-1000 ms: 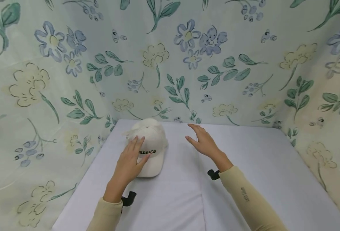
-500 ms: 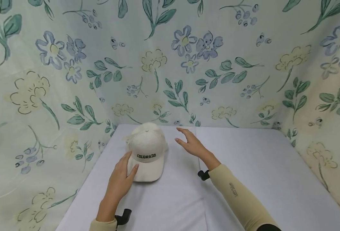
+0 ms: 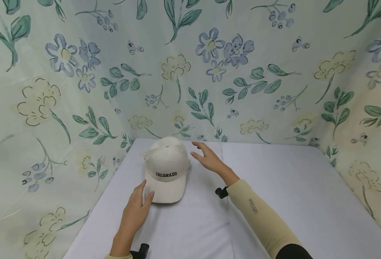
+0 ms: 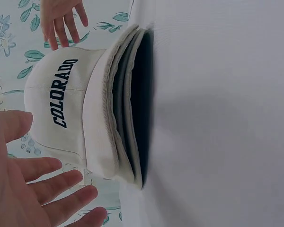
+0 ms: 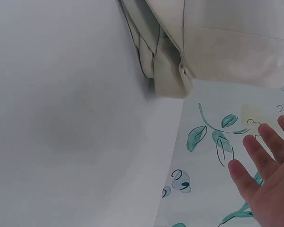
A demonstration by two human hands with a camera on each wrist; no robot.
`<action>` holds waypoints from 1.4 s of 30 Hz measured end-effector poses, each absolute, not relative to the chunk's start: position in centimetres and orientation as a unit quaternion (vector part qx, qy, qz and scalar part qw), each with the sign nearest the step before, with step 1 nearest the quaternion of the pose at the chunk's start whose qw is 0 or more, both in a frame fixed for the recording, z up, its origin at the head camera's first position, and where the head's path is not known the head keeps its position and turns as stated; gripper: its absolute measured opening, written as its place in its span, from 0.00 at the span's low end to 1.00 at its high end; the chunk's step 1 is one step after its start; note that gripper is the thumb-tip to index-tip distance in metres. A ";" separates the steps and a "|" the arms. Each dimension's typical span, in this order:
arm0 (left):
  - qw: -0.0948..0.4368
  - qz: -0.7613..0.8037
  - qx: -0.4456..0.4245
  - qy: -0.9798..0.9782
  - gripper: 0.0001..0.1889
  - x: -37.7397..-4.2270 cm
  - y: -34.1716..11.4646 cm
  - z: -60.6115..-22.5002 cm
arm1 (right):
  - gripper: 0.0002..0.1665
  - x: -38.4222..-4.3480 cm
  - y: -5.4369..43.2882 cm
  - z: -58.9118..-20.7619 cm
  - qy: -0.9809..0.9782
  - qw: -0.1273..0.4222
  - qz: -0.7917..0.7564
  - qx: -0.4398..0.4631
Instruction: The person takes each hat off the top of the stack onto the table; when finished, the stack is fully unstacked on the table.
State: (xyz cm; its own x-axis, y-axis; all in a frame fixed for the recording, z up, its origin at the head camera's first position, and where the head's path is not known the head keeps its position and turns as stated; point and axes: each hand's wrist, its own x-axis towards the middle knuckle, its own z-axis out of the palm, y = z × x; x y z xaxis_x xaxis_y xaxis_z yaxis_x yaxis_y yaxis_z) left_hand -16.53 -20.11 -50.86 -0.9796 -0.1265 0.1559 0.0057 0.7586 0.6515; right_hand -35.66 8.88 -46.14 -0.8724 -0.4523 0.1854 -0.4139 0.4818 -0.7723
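A cream baseball cap (image 3: 167, 162) with dark COLORADO lettering sits on the white cloth, brim toward me. In the left wrist view, more brims (image 4: 128, 104) show nested beneath the top cap's brim, like a stack of caps. My left hand (image 3: 134, 210) is at the brim's left front side, fingers spread and relaxed, holding nothing. To the right of the crown is my right hand (image 3: 208, 158), fingers loosely extended and apart from the cap. The right wrist view shows the caps' folded fabric side (image 5: 175, 66) with the right fingers (image 5: 244, 177) below it.
White cloth (image 3: 290, 201) covers the table, with a crease running down its middle. A floral curtain (image 3: 258, 54) hangs behind and along both sides. Black wrist mounts (image 3: 221, 192) stick out from both wrists.
My left hand has drawn back toward me from over the crown, uncovering the lettering. My right hand has moved left, closer to the cap. The cap stays in place on the cloth.
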 end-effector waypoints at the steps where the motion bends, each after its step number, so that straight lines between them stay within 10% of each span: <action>1: 0.090 -0.344 0.038 -0.934 0.37 -16.5 -20.1 -51.0 | 0.37 -35.7 8.7 -46.2 0.857 0.025 -0.448 -0.253; 30: 0.070 -0.319 0.102 -0.940 0.35 -17.0 -20.0 -53.3 | 0.34 -36.3 5.4 -47.5 0.854 0.058 -0.449 -0.257; 42: 0.063 -0.326 0.116 -0.936 0.32 -17.2 -20.2 -53.1 | 0.25 -37.1 4.6 -48.0 0.870 -0.007 -0.440 -0.223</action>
